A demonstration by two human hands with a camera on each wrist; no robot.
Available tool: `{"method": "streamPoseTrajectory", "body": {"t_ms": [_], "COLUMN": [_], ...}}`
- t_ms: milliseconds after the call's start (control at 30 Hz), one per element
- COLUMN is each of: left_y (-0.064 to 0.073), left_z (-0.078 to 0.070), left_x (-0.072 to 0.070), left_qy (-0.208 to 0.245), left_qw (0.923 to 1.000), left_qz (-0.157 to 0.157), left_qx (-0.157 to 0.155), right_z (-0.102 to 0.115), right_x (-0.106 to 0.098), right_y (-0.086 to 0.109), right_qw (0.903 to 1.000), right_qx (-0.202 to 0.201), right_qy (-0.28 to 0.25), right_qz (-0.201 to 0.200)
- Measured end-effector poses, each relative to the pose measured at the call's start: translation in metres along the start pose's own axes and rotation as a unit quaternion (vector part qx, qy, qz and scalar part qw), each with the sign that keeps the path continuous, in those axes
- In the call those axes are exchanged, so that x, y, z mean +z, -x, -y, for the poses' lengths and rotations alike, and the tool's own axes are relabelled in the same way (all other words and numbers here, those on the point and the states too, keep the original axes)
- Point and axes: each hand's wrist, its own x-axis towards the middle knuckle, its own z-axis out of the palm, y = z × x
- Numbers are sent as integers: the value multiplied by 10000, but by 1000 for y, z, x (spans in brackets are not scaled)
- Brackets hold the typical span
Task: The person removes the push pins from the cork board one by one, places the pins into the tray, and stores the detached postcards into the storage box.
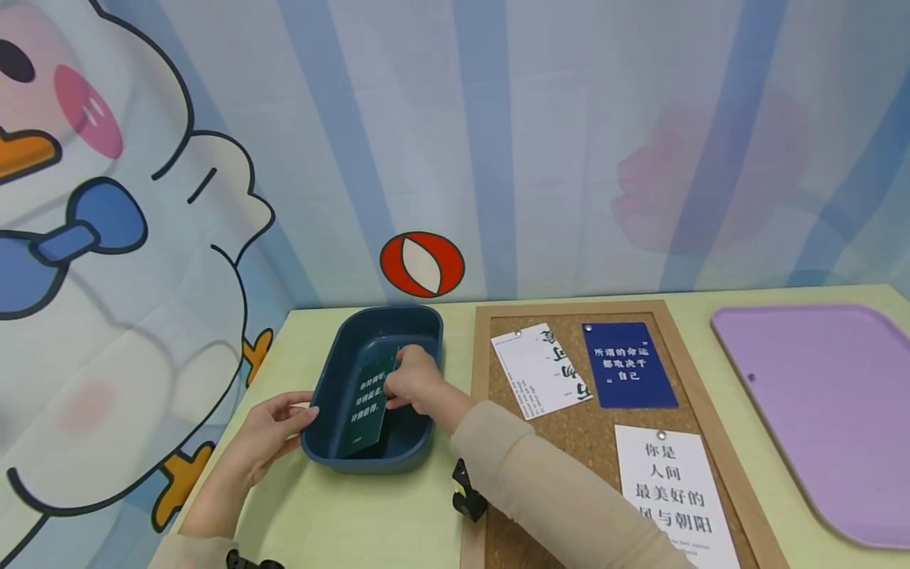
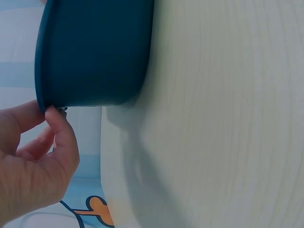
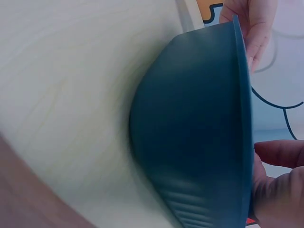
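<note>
A dark teal plastic basin (image 1: 411, 457) stands on the table, left of the corkboard. My left hand (image 1: 273, 431) grips the basin's left rim, thumb and fingertips meeting at the edge; the left wrist view shows this hand (image 2: 42, 156) up close. Inside the basin, a dark green card (image 1: 366, 407) with white lettering leans at a slant. With the fingers of my right hand (image 1: 419, 383) I pinch the card's right edge. In the right wrist view the basin's wall (image 3: 194, 118) hides the card and part of that hand (image 3: 280, 185).
A wood-framed corkboard (image 1: 569, 450) lies to the right, with a white card (image 1: 536, 371), a blue card (image 1: 629, 367) and another white card (image 1: 671, 482) pinned on it. Beyond it lies a purple tray (image 1: 839, 411). A printed cloth backdrop (image 1: 540, 158) rises behind the table.
</note>
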Motion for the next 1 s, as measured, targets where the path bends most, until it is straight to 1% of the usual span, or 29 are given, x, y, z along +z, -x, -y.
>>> {"method": "streamPoseTrajectory", "body": {"t_ms": [100,333,433,600,667,800,933,1000], "left_y": [0,0,0,-1,-1,-1,0,0], "left_z": [0,0,0,-3,-4,-3,-2,-2], "left_x": [-1,0,0,1,1,1,1,1], "left_qy": [6,5,-35,-285,-387,-445,-467,-501], "left_qw": [10000,10000,9999,9994,9990,9987,9985,9983], "left_qz": [-30,-80,-97,-171,-195,-191,-220,-236], "left_qx": [-11,-36,-24,63,109,150,155,154], "right_z": [2,3,4,6,5,5,5,2], "right_x": [-3,-6,-8,-15,-17,-23,-35,-41], "right_y": [1,4,5,5,6,12,22,25], "right_qw": [9998,9995,9986,9948,9933,9901,9850,9835], "right_qx": [-72,-160,-236,-175,-140,-260,-445,-483], "right_qy": [169,123,6,-340,-388,-287,-75,28], "right_qz": [45,262,481,949,1078,1350,1664,1741]}}
